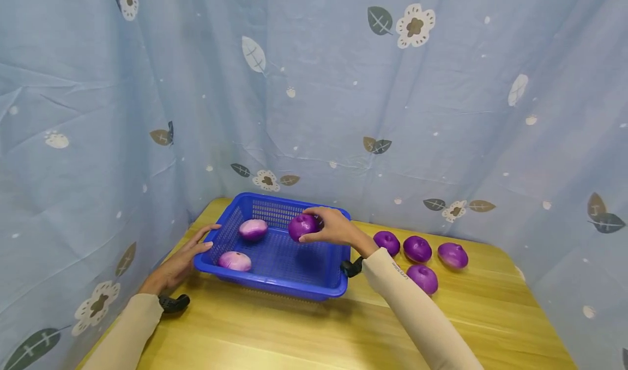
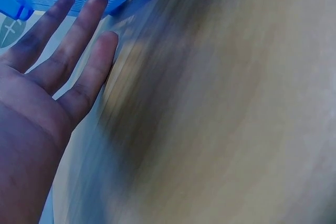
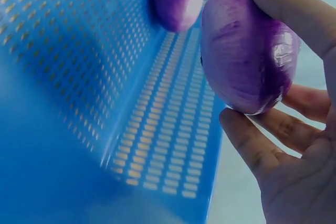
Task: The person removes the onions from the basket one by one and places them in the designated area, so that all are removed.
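Evidently, in the head view, one purple onion [image 1: 301,227] is grasped between the thumb and fingers of the right hand [image 1: 336,227], above the blue basket [image 1: 275,284]. Placing is judged to be the step; lowering and releasing seem called for. Two paler onions [image 1: 253,230] are contained, at left; four table onions [image 1: 417,249] are counted at right, perhaps one more hidden by the sleeve [image 1: 417,307].

In the left wrist view, nothing is grasped by the left hand [image 2: 34,98], fingers outstretched at the basket.

In the right wrist view, the grasp is confirmed.
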The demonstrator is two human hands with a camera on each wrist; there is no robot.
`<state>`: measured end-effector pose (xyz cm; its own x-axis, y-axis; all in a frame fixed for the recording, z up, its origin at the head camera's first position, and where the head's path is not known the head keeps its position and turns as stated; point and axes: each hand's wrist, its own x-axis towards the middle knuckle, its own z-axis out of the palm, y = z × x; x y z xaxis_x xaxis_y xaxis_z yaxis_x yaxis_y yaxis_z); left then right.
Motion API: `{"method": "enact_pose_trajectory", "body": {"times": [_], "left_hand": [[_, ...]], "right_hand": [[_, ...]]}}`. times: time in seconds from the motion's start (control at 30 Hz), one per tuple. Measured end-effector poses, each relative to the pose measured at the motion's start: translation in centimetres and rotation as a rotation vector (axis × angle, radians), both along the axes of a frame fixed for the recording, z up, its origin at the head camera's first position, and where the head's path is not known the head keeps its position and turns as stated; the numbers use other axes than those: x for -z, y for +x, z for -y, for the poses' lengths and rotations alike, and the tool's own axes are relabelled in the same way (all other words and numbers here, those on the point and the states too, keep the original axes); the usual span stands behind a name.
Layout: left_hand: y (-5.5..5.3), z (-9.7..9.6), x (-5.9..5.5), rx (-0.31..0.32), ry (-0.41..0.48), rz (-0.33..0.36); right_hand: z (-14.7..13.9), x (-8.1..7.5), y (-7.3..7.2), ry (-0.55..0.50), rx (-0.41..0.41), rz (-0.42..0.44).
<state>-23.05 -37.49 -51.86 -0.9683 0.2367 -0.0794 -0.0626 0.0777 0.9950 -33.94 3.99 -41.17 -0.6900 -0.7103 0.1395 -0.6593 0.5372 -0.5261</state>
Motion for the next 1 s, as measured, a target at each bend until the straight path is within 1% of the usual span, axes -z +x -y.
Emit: {"method": "enact_pose_trajectory", "body": {"times": [0.1,0.33,0.53,0.7,0.87,1.0], "left_hand": [[0.2,0.0,0.0,-0.017,-0.003,0.009],[0.5,0.2,-0.1,-0.027,-0.016,0.011],[0.5,0.2,0.0,-0.028,-0.040,0.009],[0.4,0.0,-0.1,-0.033,-0.042,0.011],[0.3,-0.1,-0.2,-0.018,-0.027,0.001],[0.2,-0.2,-0.3,-0.009,-0.002,-0.005]], "right_hand": [[-1.2,-0.1,0.1,-0.025,0.004,-0.004],[-3.7,-0.7,0.4,-0.065,0.028,0.004],[-6.1,-0.9,0.9,-0.103,0.079,0.032],[-8.4,-0.8,1.3,-0.118,0.114,0.002],[-10.6,-0.8,1.5,-0.141,0.130,-0.017],[-12.4,-1.1,1.8,-0.167,0.163,0.003]]}}
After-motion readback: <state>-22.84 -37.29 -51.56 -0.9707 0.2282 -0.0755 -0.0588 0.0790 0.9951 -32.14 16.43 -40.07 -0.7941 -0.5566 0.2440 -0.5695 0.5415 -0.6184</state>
